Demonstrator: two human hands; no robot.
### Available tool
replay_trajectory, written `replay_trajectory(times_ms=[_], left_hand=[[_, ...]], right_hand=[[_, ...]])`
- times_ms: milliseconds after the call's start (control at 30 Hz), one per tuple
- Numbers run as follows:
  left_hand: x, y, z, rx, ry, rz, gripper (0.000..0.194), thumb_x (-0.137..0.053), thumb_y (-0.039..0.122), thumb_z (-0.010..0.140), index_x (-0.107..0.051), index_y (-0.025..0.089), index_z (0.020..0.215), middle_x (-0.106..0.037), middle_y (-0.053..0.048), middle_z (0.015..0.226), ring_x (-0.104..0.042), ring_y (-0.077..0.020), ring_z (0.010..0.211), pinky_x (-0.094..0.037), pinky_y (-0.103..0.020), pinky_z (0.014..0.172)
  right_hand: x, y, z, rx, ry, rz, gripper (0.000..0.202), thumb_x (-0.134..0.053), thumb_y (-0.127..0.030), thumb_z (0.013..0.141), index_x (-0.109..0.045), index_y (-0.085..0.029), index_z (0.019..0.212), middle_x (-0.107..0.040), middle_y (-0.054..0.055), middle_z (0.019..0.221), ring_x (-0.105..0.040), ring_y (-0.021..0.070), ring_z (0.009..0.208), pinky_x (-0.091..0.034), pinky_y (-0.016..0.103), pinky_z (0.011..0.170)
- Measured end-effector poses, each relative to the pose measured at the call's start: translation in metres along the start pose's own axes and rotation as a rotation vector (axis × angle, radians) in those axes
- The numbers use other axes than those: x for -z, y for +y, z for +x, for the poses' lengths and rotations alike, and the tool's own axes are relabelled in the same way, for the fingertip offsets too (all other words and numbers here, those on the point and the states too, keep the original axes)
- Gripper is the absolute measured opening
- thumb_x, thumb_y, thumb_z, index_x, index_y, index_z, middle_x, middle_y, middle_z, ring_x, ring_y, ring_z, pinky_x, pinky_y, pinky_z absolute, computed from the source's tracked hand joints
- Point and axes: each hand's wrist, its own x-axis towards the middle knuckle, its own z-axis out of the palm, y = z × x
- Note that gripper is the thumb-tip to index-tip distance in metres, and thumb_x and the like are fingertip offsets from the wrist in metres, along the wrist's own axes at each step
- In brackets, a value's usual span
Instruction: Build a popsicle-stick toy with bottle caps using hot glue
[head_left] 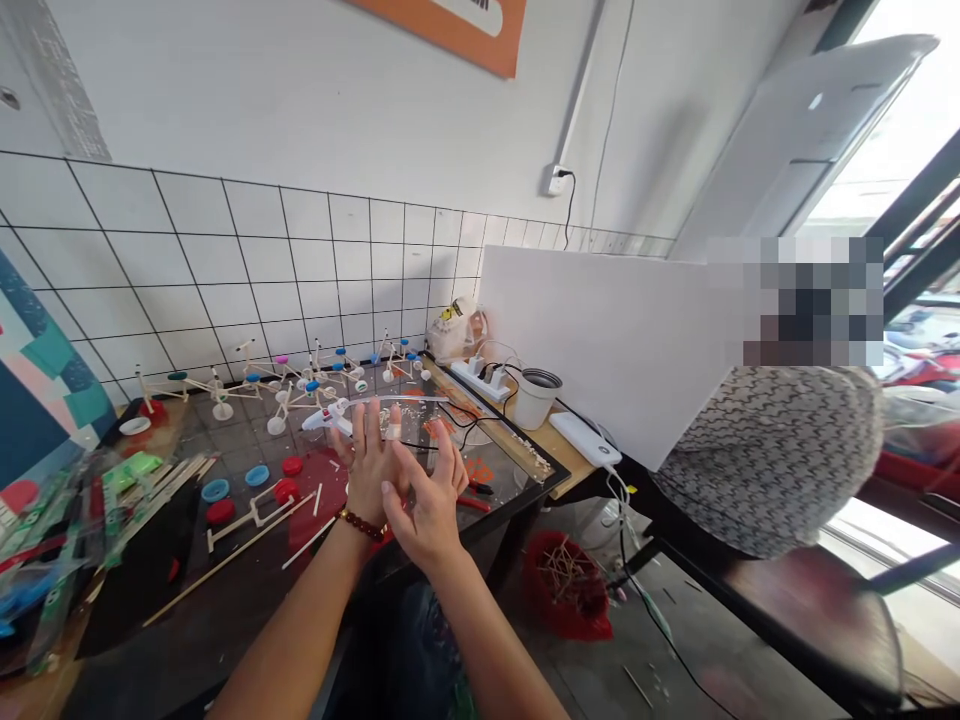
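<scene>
My left hand (365, 478) is held up above the near edge of the dark table, fingers stretched and apart, with a beaded bracelet (361, 524) at its wrist. A pale bandage (394, 425) wraps one finger. Beside and partly over it is my right hand (430, 500), its fingers spread and slightly bent, touching or overlapping the left hand's edge. Neither holds anything that I can see. Just behind the left hand lies a white glue gun (324, 417). Left of my hands are a wooden-stick frame (257, 512), red bottle caps (220, 513) and blue bottle caps (215, 489).
Several stick models with cap wheels (277, 425) stand along the back. A power strip (480, 381), white bucket (535, 399) and white charger box (585, 439) sit to the right. A red bag of sticks (568, 585) is on the floor. A person (780, 450) sits behind a white board (600, 340).
</scene>
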Motion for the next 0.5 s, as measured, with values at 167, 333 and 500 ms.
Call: replay_trajectory(times_ms=[167,333,500], left_hand=[[0.006,0.003,0.003,0.053,0.004,-0.255,0.068,-0.056,0.041,0.09,-0.039,0.016,0.151,-0.029,-0.02,0.161,-0.013,-0.0365,0.153,0.006,-0.064,0.118],[0.022,-0.002,0.021,0.412,-0.069,-1.222,0.081,-0.055,0.067,0.084,-0.039,0.025,0.151,-0.029,-0.011,0.163,-0.013,-0.0289,0.154,-0.007,-0.05,0.124],[0.031,-0.015,0.029,0.731,-0.34,-2.113,0.093,-0.029,0.088,0.078,-0.048,0.026,0.145,-0.043,-0.015,0.155,-0.029,-0.0322,0.149,-0.017,-0.058,0.12]], right_hand=[[-0.002,0.02,-0.016,-0.064,0.04,0.042,0.047,-0.06,-0.03,0.086,-0.058,-0.033,0.134,-0.012,0.006,0.164,-0.032,0.0352,0.14,-0.032,0.054,0.109],[-0.005,0.035,-0.037,-0.105,0.103,0.136,0.042,-0.046,-0.026,0.094,-0.056,-0.027,0.135,-0.019,0.009,0.162,-0.036,0.0327,0.139,-0.034,0.055,0.109],[-0.004,0.016,-0.02,-0.038,0.051,0.114,0.044,-0.052,-0.025,0.089,-0.061,-0.03,0.131,-0.007,0.005,0.165,-0.026,0.0371,0.145,-0.028,0.057,0.112]])
